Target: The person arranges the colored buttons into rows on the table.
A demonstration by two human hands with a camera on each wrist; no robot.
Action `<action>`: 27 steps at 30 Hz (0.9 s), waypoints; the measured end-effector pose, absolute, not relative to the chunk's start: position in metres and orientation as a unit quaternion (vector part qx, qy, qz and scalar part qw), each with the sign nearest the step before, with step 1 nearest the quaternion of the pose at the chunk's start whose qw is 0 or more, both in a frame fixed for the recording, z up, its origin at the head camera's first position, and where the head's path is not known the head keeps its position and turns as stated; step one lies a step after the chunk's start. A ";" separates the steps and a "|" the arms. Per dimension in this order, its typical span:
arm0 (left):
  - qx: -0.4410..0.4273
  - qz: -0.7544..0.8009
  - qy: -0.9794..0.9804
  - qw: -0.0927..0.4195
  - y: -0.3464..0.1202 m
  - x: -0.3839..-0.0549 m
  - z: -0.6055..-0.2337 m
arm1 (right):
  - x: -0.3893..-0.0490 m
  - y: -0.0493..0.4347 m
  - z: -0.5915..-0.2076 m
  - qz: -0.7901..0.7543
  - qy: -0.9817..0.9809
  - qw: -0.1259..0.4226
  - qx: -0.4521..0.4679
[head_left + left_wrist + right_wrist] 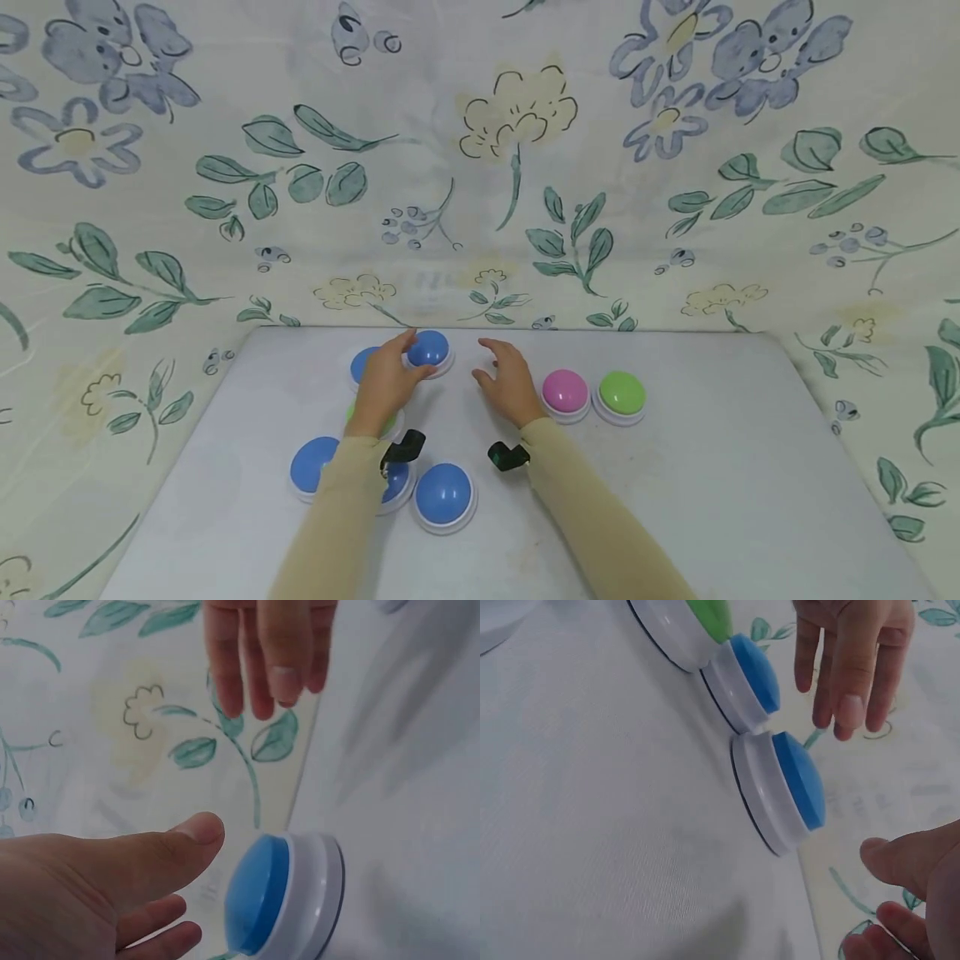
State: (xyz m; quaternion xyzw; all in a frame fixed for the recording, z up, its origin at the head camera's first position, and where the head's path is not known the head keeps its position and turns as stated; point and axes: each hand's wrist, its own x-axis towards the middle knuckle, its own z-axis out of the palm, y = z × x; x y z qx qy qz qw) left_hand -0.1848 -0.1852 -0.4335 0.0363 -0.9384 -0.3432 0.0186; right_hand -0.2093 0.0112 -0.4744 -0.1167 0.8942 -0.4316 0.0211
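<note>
A blue push button (429,348) on a white round base sits near the far edge of the white table. My left hand (384,385) hovers at its left side, thumb and fingers apart, with the thumb tip overlapping its near rim in the head view. In the left wrist view, a gap shows between that thumb (201,827) and the button's blue dome (259,896). To the right of the button, my right hand (512,385) hangs over the table with loosely bent fingers, holding nothing. Both hands face each other across the button in the right wrist view.
Another blue button (363,364) and a green button (390,423) are partly hidden behind my left hand and wrist. Several blue buttons (443,495) stand nearer me. Right of my right hand are a pink button (566,391) and a green one (622,392). Floral cloth (480,208) rises behind the table.
</note>
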 end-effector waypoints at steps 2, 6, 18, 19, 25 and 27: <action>0.031 -0.341 -0.939 0.026 -0.188 -0.187 -0.435 | -0.213 0.007 -0.476 -0.434 0.892 0.017 -0.122; 0.030 -0.335 -0.941 0.035 -0.192 -0.192 -0.438 | -0.219 -0.002 -0.475 -0.444 0.886 0.008 -0.135; -0.007 -0.245 -0.969 0.023 -0.204 -0.206 -0.447 | -0.235 -0.027 -0.478 -0.447 0.883 0.056 -0.132; -0.013 -0.238 -0.971 0.021 -0.204 -0.208 -0.448 | -0.236 -0.029 -0.479 -0.446 0.883 0.060 -0.132; -0.046 -0.218 -0.975 0.020 -0.207 -0.214 -0.454 | -0.241 -0.036 -0.486 -0.443 0.883 0.072 -0.140; -0.052 -0.219 -0.974 0.021 -0.207 -0.216 -0.456 | -0.243 -0.037 -0.487 -0.441 0.883 0.074 -0.143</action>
